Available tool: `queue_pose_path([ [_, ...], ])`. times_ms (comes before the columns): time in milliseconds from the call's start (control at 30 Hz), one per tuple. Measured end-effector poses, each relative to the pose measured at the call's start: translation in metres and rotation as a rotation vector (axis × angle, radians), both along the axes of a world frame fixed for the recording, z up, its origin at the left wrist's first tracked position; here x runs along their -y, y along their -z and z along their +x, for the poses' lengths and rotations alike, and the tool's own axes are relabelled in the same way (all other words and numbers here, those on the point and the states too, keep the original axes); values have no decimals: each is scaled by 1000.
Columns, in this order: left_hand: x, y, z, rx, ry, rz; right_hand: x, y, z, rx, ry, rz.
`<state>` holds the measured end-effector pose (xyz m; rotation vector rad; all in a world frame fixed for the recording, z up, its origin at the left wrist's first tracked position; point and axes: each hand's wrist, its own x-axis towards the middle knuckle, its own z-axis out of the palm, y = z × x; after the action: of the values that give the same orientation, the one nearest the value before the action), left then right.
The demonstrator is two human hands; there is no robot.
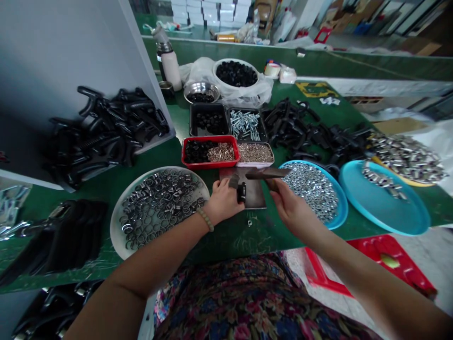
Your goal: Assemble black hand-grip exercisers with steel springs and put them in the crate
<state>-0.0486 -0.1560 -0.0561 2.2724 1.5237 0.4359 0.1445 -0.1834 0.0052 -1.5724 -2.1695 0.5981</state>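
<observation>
1. Up close, the left hand [222,200] is clenched, gripping a small black fitting [241,192] right over the near end of a steel plate [244,189].
2. And the right hand [292,212] is grasping a long dark bar [267,173] between thumb and fingers, the bar lying across above that plate.
3. On the left, a round white tray [159,248] is loaded with steel rings [159,208].
4. To the right, a blue plate [339,208] heaps up silver nuts [311,191], just beside a teal tray [389,217].
5. Farther on sits a red tray [210,164] of black parts and brass pieces.
6. Beyond it, a white bowl [221,71] holds black parts, with black handles [311,127] piled to the right.
</observation>
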Motion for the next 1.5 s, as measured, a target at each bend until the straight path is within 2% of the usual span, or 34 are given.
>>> queue_pose_path([
  [100, -1, -2, 0, -1, -5, 1, -7, 3, 0, 72, -3, -75],
  [200, 1, -5, 0, -32, 16, -9, -13, 12, 21, 138, -1, -88],
  [300, 1, -5, 2, -73, 70, -26, -13, 26, 59, 325, 261, 10],
  [367, -3, -4, 3, 0, 54, -53, -12, 39, 84, 510, 438, 2],
  [433, -9, -9, 3, 250, -41, -179, -13, 50, 107, 589, 507, -29],
  [500, -15, -22, 0, 642, -168, -466, -17, 55, 133, 568, 528, -32],
  [600, -18, -51, -9, 1189, -290, -960, -26, 45, 192, 530, 673, -28],
  [667, -17, -66, -12, 1389, -340, -1074, -34, 33, 244, 524, 856, -52],
  [767, -13, -74, -3, 1451, -494, -934, -43, 22, 316, 507, 1083, -128],
  [867, -10, -66, 14, 1394, -615, -714, -48, 28, 358, 477, 1176, -193],
  [933, -8, -60, 22, 1377, -631, -619, -53, 36, 369, 462, 1187, -207],
  [1000, -5, -56, 26, 1364, -633, -594, -60, 43, 374, 450, 1183, -205],
  [1133, 1, -55, 31, 1341, -652, -662, -88, 49, 378, 408, 1158, -139],
  [1300, 7, -58, 42, 1342, -659, -693, -129, 60, 370, 325, 1012, -105],
  [1400, 11, -60, 41, 1351, -650, -712, -131, 70, 355, 318, 934, -76],
  [1500, 15, -62, 35, 1362, -655, -748, -115, 75, 346, 331, 847, -50],
])
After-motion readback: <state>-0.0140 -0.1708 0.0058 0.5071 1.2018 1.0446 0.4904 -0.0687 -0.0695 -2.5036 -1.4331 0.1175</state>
